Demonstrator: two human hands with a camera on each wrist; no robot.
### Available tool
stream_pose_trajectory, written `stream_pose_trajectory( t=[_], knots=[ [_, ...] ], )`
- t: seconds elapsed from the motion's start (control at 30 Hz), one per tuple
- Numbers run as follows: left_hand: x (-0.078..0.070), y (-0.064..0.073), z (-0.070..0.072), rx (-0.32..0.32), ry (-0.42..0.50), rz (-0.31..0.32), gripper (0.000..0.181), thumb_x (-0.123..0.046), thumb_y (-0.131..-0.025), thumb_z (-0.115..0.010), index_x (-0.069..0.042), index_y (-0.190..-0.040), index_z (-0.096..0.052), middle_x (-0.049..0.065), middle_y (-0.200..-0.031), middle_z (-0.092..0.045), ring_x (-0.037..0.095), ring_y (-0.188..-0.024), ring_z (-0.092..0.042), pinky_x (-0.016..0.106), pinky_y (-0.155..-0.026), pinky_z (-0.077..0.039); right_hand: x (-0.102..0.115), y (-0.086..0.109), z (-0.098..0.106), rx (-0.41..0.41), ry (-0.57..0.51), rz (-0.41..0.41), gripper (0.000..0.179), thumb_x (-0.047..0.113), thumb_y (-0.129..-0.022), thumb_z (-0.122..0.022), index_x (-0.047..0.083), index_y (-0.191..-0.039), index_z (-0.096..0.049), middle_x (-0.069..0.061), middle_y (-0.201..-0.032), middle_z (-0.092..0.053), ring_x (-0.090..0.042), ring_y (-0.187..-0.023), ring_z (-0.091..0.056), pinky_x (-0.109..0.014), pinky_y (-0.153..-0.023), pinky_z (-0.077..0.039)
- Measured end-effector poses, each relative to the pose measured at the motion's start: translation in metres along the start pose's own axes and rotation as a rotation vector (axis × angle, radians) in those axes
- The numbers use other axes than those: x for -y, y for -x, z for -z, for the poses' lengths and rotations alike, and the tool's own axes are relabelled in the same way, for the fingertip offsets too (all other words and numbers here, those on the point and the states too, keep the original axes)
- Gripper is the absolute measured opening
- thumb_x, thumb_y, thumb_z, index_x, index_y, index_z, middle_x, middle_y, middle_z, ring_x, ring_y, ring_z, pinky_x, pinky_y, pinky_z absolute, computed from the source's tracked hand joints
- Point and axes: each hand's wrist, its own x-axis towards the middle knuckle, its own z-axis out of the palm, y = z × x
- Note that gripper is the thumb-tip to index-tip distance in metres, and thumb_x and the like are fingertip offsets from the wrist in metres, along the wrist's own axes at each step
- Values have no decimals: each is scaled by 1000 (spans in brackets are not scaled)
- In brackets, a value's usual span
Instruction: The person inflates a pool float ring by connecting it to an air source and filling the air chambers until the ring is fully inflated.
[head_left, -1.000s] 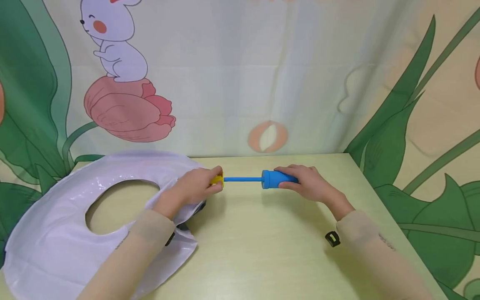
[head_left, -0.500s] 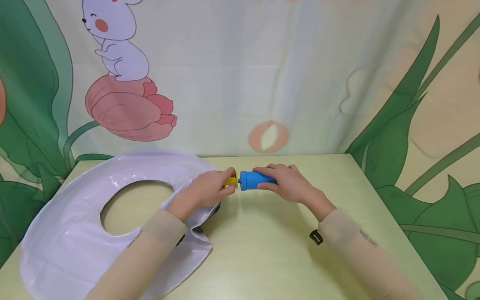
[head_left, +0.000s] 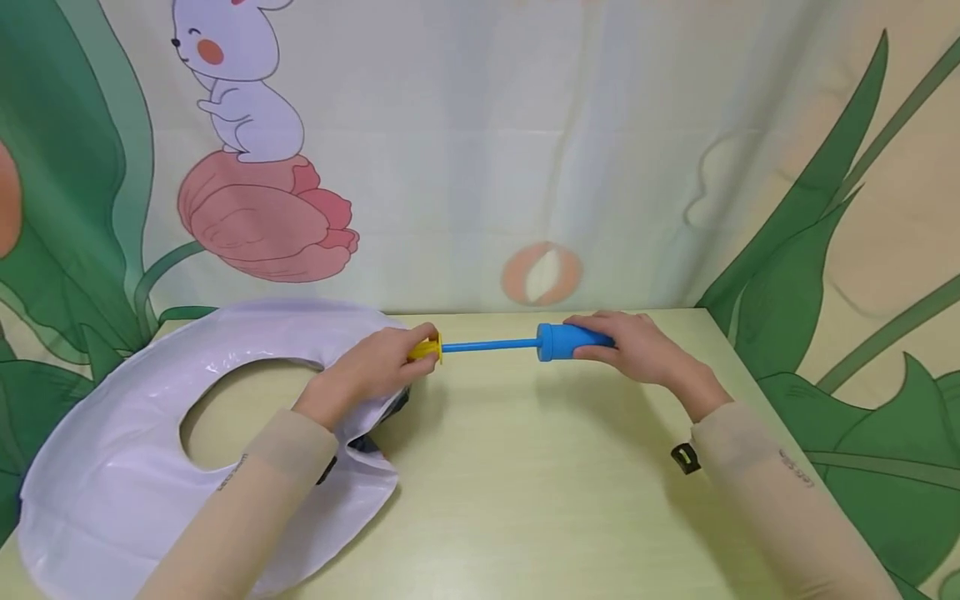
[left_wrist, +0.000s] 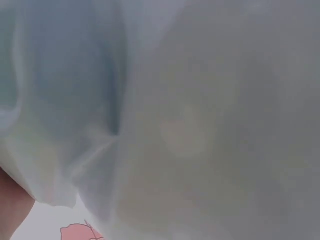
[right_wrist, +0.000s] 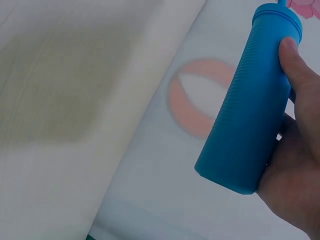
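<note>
A hand pump with a blue ribbed barrel (head_left: 573, 342), a thin blue rod (head_left: 491, 344) and a yellow handle (head_left: 426, 348) is held level above the table. My left hand (head_left: 378, 357) grips the yellow handle. The barrel is in my right hand (head_left: 637, 346); the right wrist view shows the thumb along the barrel (right_wrist: 250, 100). Between the hands a long stretch of rod is out. Beneath my left forearm lies a whitish, wrinkled inflatable ring (head_left: 97, 492). Pale, see-through sheeting (left_wrist: 200, 125) fills most of the left wrist view, hiding the left fingers.
The light wooden table (head_left: 525, 492) ends at a printed curtain (head_left: 465, 167) behind the hands. A black buckle-like piece (head_left: 686, 457) shows by the right sleeve. Dark parts (head_left: 363, 443) show at the ring's right side.
The hands came together, pushing the rod nearly all the way into the barrel. They then moved apart, and the rod is drawn out again, slightly higher on the right.
</note>
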Motion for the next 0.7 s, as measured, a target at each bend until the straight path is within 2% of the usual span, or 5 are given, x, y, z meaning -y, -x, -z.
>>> stream_pose_trajectory(
  t=[0.17, 0.3, 0.43, 0.53, 0.7],
  knots=[
    [-4, -2, 2, -12, 0, -18, 19, -26, -98, -52, -17, -115, -56, -1, -70, -49, 18, -67, -50, 35, -65, -39, 7, -5, -1, -14, 25, 22, 57, 40, -100, -67, 19, -151, -53, -13, -142, -58, -36, -130, -51, -57, -101, -31],
    [-13, -4, -2, -23, -19, -44, 16, -24, -97, -52, -15, -110, -54, -1, -71, -50, 18, -66, -50, 34, -63, -39, 30, -15, -9, -19, 60, 63, 58, 42, -99, -67, 19, -151, -53, -13, -139, -60, -35, -129, -53, -57, -99, -32],
    [-23, -7, -7, -33, -37, -37, 18, -24, -96, -53, -14, -112, -54, 0, -74, -52, 18, -66, -51, 34, -62, -39, 58, -27, -20, -33, 86, 109, 58, 42, -99, -67, 18, -150, -54, -12, -136, -62, -34, -124, -57, -57, -96, -34],
    [-27, -8, -11, -16, -50, -33, 20, -25, -97, -52, -13, -113, -52, 0, -74, -50, 18, -66, -51, 34, -61, -39, 73, -34, -31, -28, 84, 133, 58, 43, -100, -66, 17, -150, -54, -12, -135, -62, -34, -121, -59, -56, -93, -36],
    [-22, -5, -11, 7, -64, -11, 23, -27, -97, -53, -15, -116, -53, -1, -71, -49, 18, -66, -51, 34, -61, -39, 79, -40, -43, -12, 48, 122, 58, 46, -101, -63, 20, -151, -52, -10, -135, -62, -31, -120, -59, -54, -94, -36]
  ],
)
